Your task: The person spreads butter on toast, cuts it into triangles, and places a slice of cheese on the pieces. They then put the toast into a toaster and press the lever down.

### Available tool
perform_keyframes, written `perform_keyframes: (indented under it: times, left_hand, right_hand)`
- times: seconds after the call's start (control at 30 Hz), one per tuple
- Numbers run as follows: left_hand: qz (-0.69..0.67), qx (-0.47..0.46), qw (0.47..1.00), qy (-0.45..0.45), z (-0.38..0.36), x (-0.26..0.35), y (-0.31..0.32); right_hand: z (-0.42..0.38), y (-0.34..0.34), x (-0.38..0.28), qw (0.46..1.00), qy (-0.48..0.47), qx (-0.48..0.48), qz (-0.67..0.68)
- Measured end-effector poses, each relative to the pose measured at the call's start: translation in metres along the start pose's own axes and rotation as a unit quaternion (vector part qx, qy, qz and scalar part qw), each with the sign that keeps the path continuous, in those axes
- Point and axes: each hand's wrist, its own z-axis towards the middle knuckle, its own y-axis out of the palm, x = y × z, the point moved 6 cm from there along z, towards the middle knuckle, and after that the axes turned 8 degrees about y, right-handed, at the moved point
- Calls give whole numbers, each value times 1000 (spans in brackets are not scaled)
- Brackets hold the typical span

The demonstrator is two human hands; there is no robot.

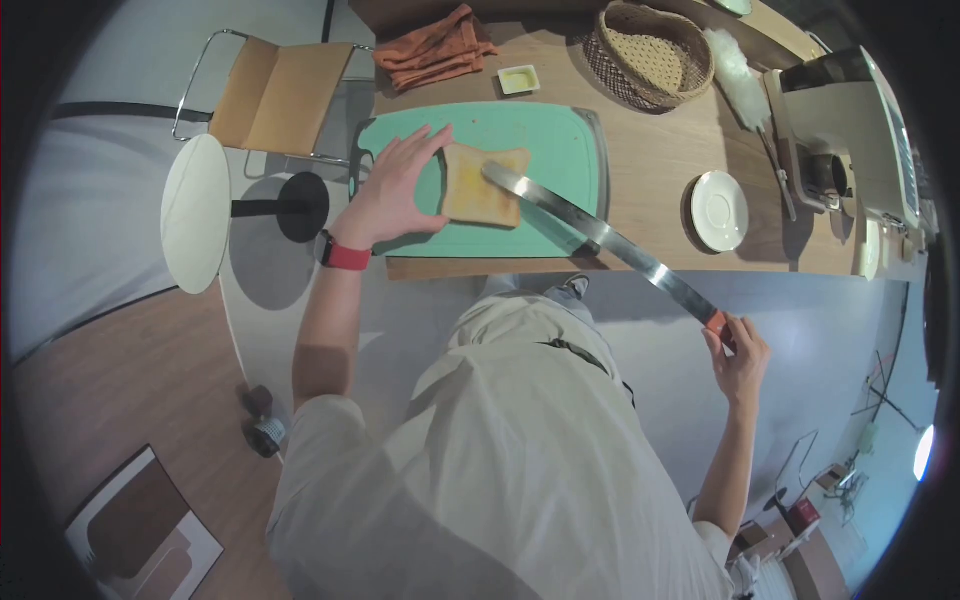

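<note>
A slice of toast [472,200] lies on the green cutting board [555,135], with a yellow smear across its top. My left hand [392,190] holds the toast's left side, fingertips at the upper corner and thumb at the lower one. In my right hand [738,358], the fingers are wrapped around the orange handle of a long palette knife [610,240]. Its shiny metal blade slants up and left, and the rounded tip overlaps the middle of the toast. Behind the board sits a small white dish [518,80] with something yellow in it.
An orange cloth [430,48] lies crumpled at the back left. Wicker baskets [655,55] stand at the back right, near a fluffy white duster [737,85]. A white saucer [719,211] sits right of the board, beside a machine [850,130]. To the left are a chair [280,98] and a round table [197,215].
</note>
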Motion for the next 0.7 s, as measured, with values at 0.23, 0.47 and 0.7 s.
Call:
perform_keyframes:
  times: [0.23,0.47,0.7]
  left_hand:
    - [-4,-14,1000,0,0,4,-5]
    - [4,-5,1000,19,1,0,-4]
    - [13,-3,1000,16,0,2,-6]
  right_hand:
    - [14,11,-26,999,-24,34,-9]
    - [-12,5,1,999,22,-10,-24]
    - [-12,24,-13,996,38,15,77]
